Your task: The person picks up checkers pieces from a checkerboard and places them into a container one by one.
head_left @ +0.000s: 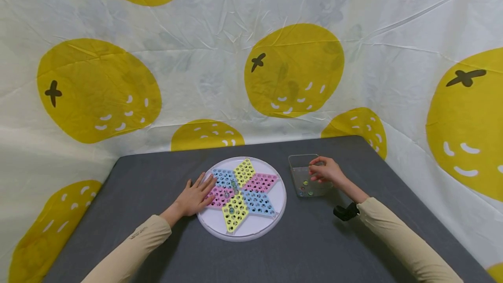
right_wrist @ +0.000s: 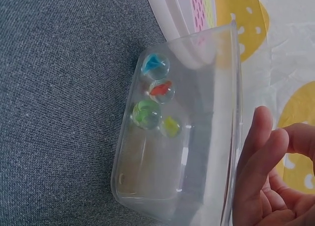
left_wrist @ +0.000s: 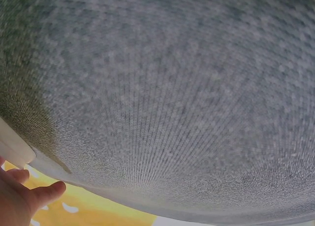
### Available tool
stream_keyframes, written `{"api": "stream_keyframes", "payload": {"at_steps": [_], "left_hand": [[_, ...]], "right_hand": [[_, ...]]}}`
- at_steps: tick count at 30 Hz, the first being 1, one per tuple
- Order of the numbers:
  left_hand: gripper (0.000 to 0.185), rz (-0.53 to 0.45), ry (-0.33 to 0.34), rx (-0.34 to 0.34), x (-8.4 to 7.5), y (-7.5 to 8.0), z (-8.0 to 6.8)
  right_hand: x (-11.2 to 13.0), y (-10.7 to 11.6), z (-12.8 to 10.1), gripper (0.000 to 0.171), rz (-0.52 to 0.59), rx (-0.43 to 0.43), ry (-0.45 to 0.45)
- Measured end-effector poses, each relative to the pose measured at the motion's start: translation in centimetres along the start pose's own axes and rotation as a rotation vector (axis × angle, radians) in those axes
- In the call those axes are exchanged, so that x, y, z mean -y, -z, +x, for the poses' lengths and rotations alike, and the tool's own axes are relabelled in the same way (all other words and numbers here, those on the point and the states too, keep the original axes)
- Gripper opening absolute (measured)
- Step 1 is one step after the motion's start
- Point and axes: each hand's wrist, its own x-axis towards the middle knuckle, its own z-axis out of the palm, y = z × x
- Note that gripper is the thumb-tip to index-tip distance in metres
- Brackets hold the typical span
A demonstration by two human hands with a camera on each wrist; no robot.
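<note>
A round white board (head_left: 271, 219) with a star of pink, blue and yellow hole fields lies on the grey table; a few marbles (head_left: 234, 185) sit in its holes. My left hand (head_left: 196, 195) rests flat on the board's left side, fingers straight. In the left wrist view only the left hand's fingertips (left_wrist: 47, 190) and the board's rim (left_wrist: 12, 146) show. My right hand (head_left: 326, 171) hovers over a clear plastic box (head_left: 300, 160) to the right of the board. The box (right_wrist: 147, 186) holds blue (right_wrist: 155, 66), red (right_wrist: 161, 90), green (right_wrist: 146, 113) and yellow (right_wrist: 171, 126) marbles. The right hand's fingers (right_wrist: 258, 157) are loosely bent beside its rim, holding nothing visible.
The grey tabletop (head_left: 157, 174) is ringed by a white cloth backdrop with yellow fruit shapes (head_left: 294, 69). A black camera unit (head_left: 346, 211) sits on my right wrist. The table's far edge runs just behind the board and the box.
</note>
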Motion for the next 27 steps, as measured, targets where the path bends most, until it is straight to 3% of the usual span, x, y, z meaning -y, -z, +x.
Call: {"api": "stream_keyframes", "payload": {"at_steps": [13, 22, 27], "left_hand": [[0.063, -0.002, 0.004, 0.016, -0.1, 0.2, 0.0], [0.061, 0.028, -0.024, -0.04, 0.0, 0.0, 0.0], [0.062, 0.033, -0.022, -0.038, 0.0, 0.0, 0.0]], "right_hand": [[0.6, -0.5, -0.6, 0.039, 0.001, 0.02, -0.004], [0.5, -0.9, -0.6, 0.038, 0.017, 0.04, -0.011], [0.7, -1.3, -0.8, 0.036, 0.018, 0.052, 0.0]]}}
